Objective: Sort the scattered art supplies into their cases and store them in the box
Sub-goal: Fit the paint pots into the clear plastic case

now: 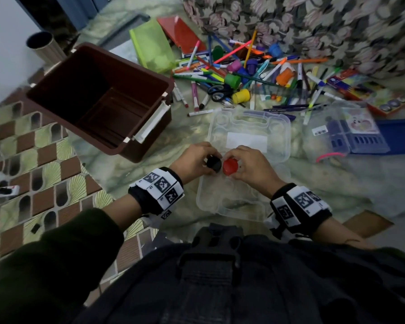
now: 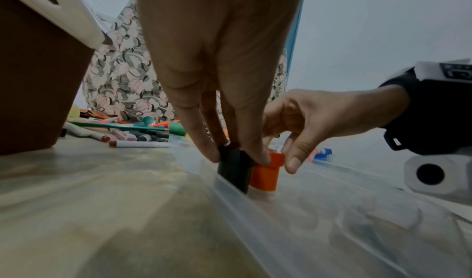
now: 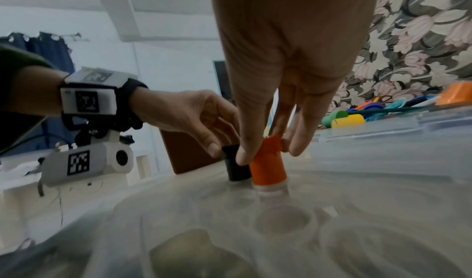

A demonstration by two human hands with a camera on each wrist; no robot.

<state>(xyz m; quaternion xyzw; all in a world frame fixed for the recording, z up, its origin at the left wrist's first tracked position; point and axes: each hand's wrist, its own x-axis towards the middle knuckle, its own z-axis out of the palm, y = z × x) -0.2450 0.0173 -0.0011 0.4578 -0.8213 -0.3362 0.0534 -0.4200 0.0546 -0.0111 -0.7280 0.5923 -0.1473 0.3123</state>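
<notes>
Two paint pots stand side by side in the clear plastic case (image 1: pixel 220 206) beside the brown box (image 1: pixel 98 99), the left hand (image 1: pixel 194 157) pinching the black pot (image 1: pixel 213 163) and the right hand (image 1: pixel 250 164) the red pot (image 1: pixel 229 166), probably seating each upright in its round well.

The open case (image 1: pixel 232 206) lies on the floor (image 1: pixel 136 178) right before the person, its lid (image 1: pixel 249 134) folded back behind it. Two pots (image 1: pixel 214 163) stand side by side, touching, in the case's far left corner, one under each of the hands: left hand (image 1: pixel 194 157), right hand (image 1: pixel 255 166). The box (image 1: pixel 98 99) sits to the left behind the case. The pens (image 1: pixel 255 76) lie heaped behind the lid. A second case (image 1: pixel 346 134) lies right of the lid.
</notes>
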